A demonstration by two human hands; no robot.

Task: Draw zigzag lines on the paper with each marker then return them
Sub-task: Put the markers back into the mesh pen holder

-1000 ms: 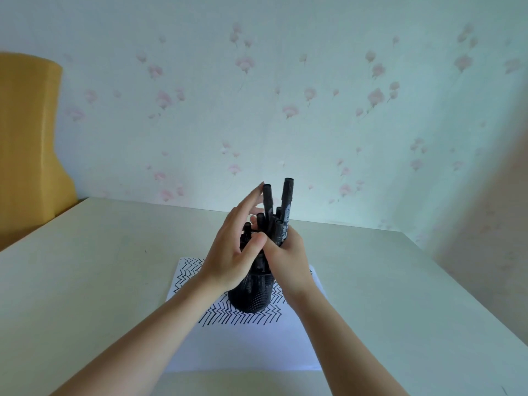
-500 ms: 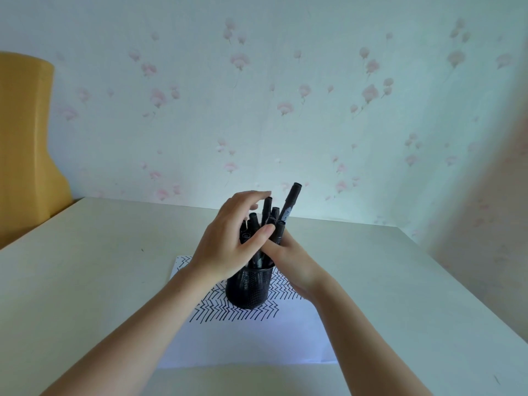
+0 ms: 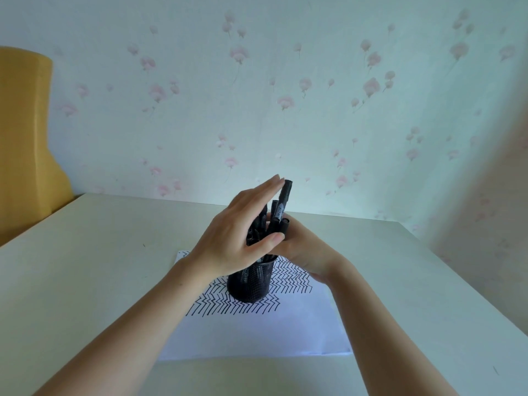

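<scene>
Where the two bare forearms reach in from the near edge, the pale cream bench [image 3: 85,281] carries a white rectangular sheet of paper [image 3: 257,332], whose near half is blank and whose far half is covered with rows of black zigzag lines [image 3: 234,305]. On that inked part stands a black round mesh pen holder [image 3: 251,284], upright, with its rim partly hidden behind the left hand. Above the holder rises a bundle of black capped markers [image 3: 278,217], leaning slightly to the right, and the tallest one [image 3: 285,192] sticks up clear of the others with a pale label on its barrel. The left hand [image 3: 237,238] lies against the near left side of the bundle, its fingers straight and close together, pointing up and to the right so that the fingertips [image 3: 275,180] touch the top of the tallest marker, while its thumb [image 3: 271,241] presses across the lower barrels; this grip is flat, not curled. The right hand [image 3: 305,250] sits on the far right side of the bundle, just above the holder, and its fingers are mostly hidden behind the markers, so I cannot tell whether its grip is closed on them. Beyond the bench stands a pale wall with faded pink flower wallpaper [image 3: 285,95], and at the far left a mustard yellow upholstered shape [image 3: 25,138] rises beside the bench.
</scene>
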